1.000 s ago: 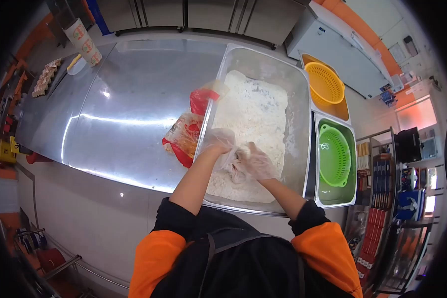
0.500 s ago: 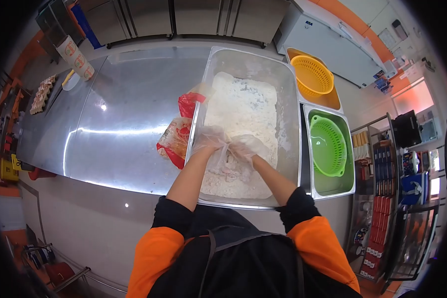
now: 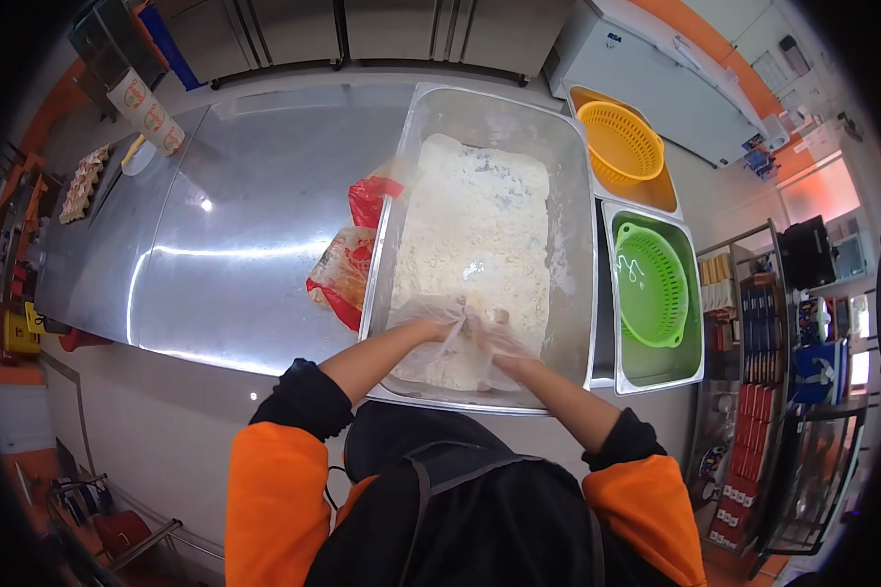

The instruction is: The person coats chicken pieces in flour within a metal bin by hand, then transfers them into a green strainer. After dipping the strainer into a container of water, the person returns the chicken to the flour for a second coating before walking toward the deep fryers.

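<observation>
A deep metal tray [image 3: 578, 245] holds a wide bed of white flour [image 3: 470, 210], lumpy in the middle. My left hand [image 3: 448, 321], in a clear plastic glove, is low over the flour near the tray's front. Close beside it, and seeming to touch it, is my right hand [image 3: 502, 344], gloved the same way and dusted white. Cloudy plastic and flour hide the fingers of both hands, so I cannot make out whether anything is between them.
A crumpled red and clear plastic bag [image 3: 347, 269] lies against the tray's left side on the steel table [image 3: 255, 186]. To the right, a yellow basket [image 3: 622, 142] and a green basket [image 3: 649, 284] sit in metal pans. A paper-wrapped roll [image 3: 147, 112] and an egg carton [image 3: 85, 186] stand far left.
Both hands have moved toward the tray's front edge, nearer my body, and slightly right. My elbows are spread wider. More of the flour's middle shows now.
</observation>
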### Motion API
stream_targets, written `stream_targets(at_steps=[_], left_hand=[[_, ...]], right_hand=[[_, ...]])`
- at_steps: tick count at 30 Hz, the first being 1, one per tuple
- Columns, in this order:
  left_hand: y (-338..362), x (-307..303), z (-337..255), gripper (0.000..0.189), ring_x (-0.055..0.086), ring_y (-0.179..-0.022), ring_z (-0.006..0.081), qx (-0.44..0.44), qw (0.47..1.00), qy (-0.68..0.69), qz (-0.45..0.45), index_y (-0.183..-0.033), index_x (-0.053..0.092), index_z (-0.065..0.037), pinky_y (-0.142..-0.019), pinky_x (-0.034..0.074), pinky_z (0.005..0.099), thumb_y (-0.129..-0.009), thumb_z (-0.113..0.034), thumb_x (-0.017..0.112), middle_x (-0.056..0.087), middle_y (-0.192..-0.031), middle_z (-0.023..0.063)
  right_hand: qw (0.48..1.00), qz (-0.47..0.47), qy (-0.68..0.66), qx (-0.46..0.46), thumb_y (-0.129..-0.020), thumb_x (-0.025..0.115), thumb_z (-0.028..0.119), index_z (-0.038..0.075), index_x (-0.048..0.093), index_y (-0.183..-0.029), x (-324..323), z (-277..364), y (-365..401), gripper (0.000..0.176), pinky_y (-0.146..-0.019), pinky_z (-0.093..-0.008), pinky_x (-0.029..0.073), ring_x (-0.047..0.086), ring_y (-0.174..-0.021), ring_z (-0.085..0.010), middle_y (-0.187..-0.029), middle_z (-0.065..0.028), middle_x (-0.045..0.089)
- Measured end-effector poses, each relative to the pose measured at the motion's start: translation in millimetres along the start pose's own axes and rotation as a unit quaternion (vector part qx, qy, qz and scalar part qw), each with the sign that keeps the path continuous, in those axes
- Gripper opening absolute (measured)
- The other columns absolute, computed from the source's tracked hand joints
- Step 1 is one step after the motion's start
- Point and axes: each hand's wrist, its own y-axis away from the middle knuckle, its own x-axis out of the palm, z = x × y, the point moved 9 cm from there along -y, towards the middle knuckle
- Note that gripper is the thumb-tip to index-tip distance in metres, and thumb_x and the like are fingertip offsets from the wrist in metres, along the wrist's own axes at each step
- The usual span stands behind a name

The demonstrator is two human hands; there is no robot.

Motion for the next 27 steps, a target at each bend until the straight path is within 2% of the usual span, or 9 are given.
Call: stream_targets(at_steps=[5,7,11,13,17,20,23,26,27], left_hand=[[-26,10,12,0.034,0.046,-0.090,0.0287,0.059,0.982,0.173,-0.050,-0.095,0.051,-0.007,-0.081,0.033,0.0339,-0.075,-0.031,0.037,0.049,-0.100,0.0154],[-21,-12,-1,0.036,0.045,-0.092,0.0284,0.069,0.983,0.146,-0.092,-0.098,0.049,-0.007,-0.083,0.032,0.0338,-0.077,-0.032,0.035,0.048,-0.102,0.0151],[-19,-50,-45,0.036,0.044,-0.094,0.0239,0.021,0.944,-0.310,-0.109,-0.099,0.048,-0.006,-0.082,0.032,0.0310,-0.076,-0.031,0.037,0.048,-0.101,0.0132],[-12,-50,-47,0.034,0.047,-0.090,0.0223,0.058,0.930,-0.345,-0.111,-0.094,0.051,-0.005,-0.080,0.034,0.0303,-0.073,-0.030,0.041,0.051,-0.096,0.0114],[25,-73,-25,0.035,0.041,-0.099,0.0235,0.113,0.984,-0.108,-0.087,-0.103,0.046,-0.006,-0.086,0.029,0.0320,-0.077,-0.027,0.035,0.045,-0.106,0.0121],[13,-95,-27,0.032,0.047,-0.092,0.0237,0.087,0.924,-0.330,-0.175,-0.096,0.051,-0.007,-0.080,0.035,0.0323,-0.077,-0.026,0.035,0.050,-0.097,0.0128],[14,-96,-55,0.029,0.052,-0.081,0.0266,0.019,0.881,-0.460,-0.111,-0.083,0.055,-0.005,-0.070,0.040,0.0349,-0.077,-0.025,0.034,0.054,-0.086,0.0150],[16,-95,-52,0.029,0.054,-0.070,0.0286,0.108,0.898,-0.388,-0.178,-0.072,0.055,-0.003,-0.060,0.042,0.0374,-0.076,-0.023,0.034,0.056,-0.075,0.0150],[17,-93,-48,0.030,0.053,-0.075,0.0285,0.076,0.907,-0.382,-0.159,-0.076,0.055,-0.003,-0.064,0.041,0.0369,-0.076,-0.025,0.035,0.055,-0.079,0.0159]], right_hand=[[0.955,-0.141,-0.170,0.197,-0.077,0.028,0.044,0.002,0.020,-0.120,-5,-17,2,0.060,-0.089,-0.0286,0.024,0.031,-0.108,-0.0302,-0.119,-0.0224,0.026],[0.978,-0.157,-0.106,0.092,-0.076,0.031,0.044,0.000,0.019,-0.119,-22,-18,-19,0.063,-0.088,-0.0290,0.026,0.033,-0.106,-0.0307,-0.118,-0.0232,0.028],[0.978,-0.205,-0.020,-0.006,-0.073,0.036,0.041,0.000,0.013,-0.120,-67,16,3,0.067,-0.084,-0.0357,0.031,0.036,-0.103,-0.0330,-0.112,-0.0250,0.034],[0.970,-0.191,0.146,-0.026,-0.074,0.035,0.036,0.002,0.022,-0.118,-84,49,40,0.057,-0.082,-0.0369,0.032,0.038,-0.100,-0.0329,-0.108,-0.0252,0.038],[0.943,-0.036,0.282,-0.174,-0.076,0.035,0.025,0.008,0.041,-0.107,-82,40,31,0.036,-0.077,-0.0357,0.035,0.044,-0.091,-0.0291,-0.096,-0.0214,0.046],[0.967,-0.111,0.096,-0.208,-0.078,0.036,0.023,0.005,0.044,-0.102,-80,-1,-34,0.031,-0.080,-0.0316,0.033,0.044,-0.090,-0.0228,-0.101,-0.0108,0.046],[0.975,-0.103,-0.052,-0.190,-0.075,0.040,0.017,0.009,0.050,-0.096,-33,-10,-90,0.025,-0.071,-0.0306,0.037,0.047,-0.075,-0.0246,-0.075,-0.0120,0.049],[0.994,0.077,-0.059,-0.057,-0.075,0.040,0.020,0.008,0.052,-0.092,-21,27,-27,0.023,-0.072,-0.0297,0.037,0.048,-0.077,-0.0235,-0.080,-0.0117,0.052],[0.990,0.079,-0.046,-0.107,-0.075,0.039,0.021,0.008,0.052,-0.091,-27,39,-9,0.024,-0.072,-0.0293,0.038,0.049,-0.078,-0.0228,-0.081,-0.0116,0.052]])
